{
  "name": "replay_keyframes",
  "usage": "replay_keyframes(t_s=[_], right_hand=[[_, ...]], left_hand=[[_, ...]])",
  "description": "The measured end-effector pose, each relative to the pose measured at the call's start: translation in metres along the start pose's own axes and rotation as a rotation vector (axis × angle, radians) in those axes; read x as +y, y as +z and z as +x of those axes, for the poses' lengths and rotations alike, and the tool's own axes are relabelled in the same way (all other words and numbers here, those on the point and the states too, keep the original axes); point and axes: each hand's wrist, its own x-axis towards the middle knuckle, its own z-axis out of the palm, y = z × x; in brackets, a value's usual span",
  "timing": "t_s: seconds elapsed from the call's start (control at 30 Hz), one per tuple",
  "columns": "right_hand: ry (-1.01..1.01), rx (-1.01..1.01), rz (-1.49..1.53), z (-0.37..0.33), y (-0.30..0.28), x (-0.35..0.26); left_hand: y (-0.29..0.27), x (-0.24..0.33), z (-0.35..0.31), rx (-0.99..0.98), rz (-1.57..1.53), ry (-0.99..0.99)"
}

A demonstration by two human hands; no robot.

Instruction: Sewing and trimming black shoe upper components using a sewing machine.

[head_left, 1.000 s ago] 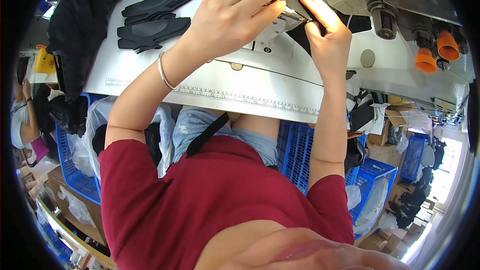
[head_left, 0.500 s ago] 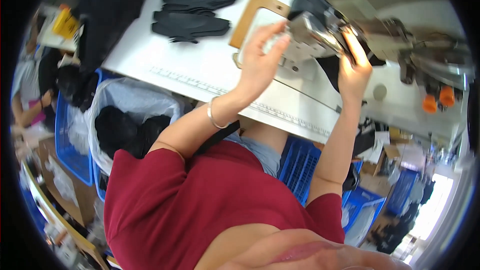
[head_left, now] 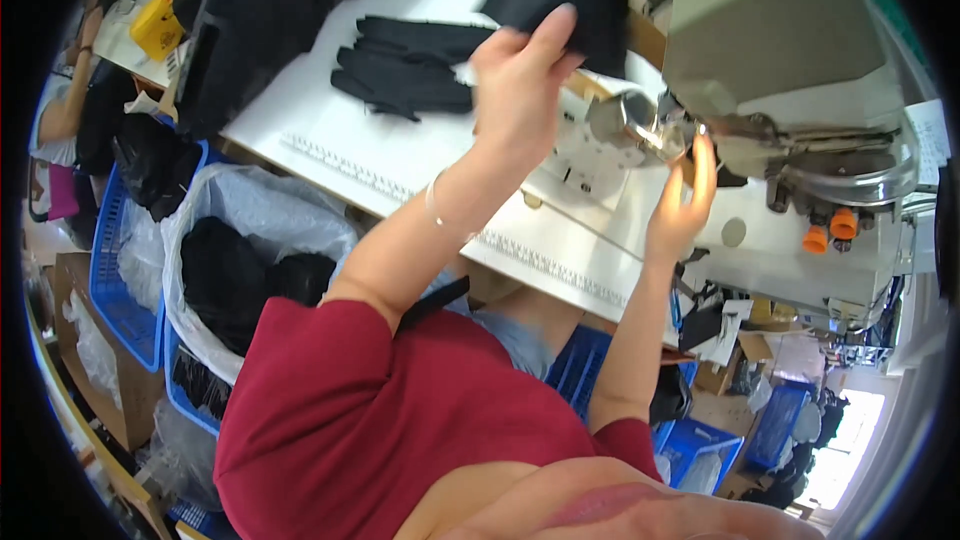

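My left hand (head_left: 520,90) is closed, raised over the white table, with a blurred black cloth piece (head_left: 575,5) at its fingers. It seems to grip the cloth's near edge. Beneath and to the left lie flat black gloves (head_left: 405,75), stacked together on the tabletop. My right hand (head_left: 685,205) is by the sewing machine's shiny metal working end (head_left: 645,125). Its fingers are stretched up and apart, their tips against or just beside the metal; I see nothing held in them.
The sewing machine's beige body (head_left: 775,25) fills the far right. A printed ruler strip (head_left: 540,265) runs along the table's (head_left: 400,175) near edge. Black cloth (head_left: 270,15) is heaped at the far left. Below stands a bag-lined blue basket (head_left: 180,270) of black pieces. Another person's arm (head_left: 75,90) shows far left.
The black cloth has moved from the machine's working end to the left and away. My left hand has closed and risen with it. My right hand stays beside the metal parts; the view has shifted slightly.
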Motion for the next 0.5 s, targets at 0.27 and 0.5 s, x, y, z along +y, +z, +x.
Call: replay_keyframes(t_s=[0.27, 0.5], right_hand=[[-0.167, -0.164, 0.396, -0.031, 0.01, -0.099], [0.253, -0.451, 0.925, -0.022, 0.02, -0.131]], left_hand=[[-0.053, 0.069, -0.089, -0.155, 0.154, 0.106], [-0.071, 0.072, -0.138, -0.166, 0.197, -0.082]])
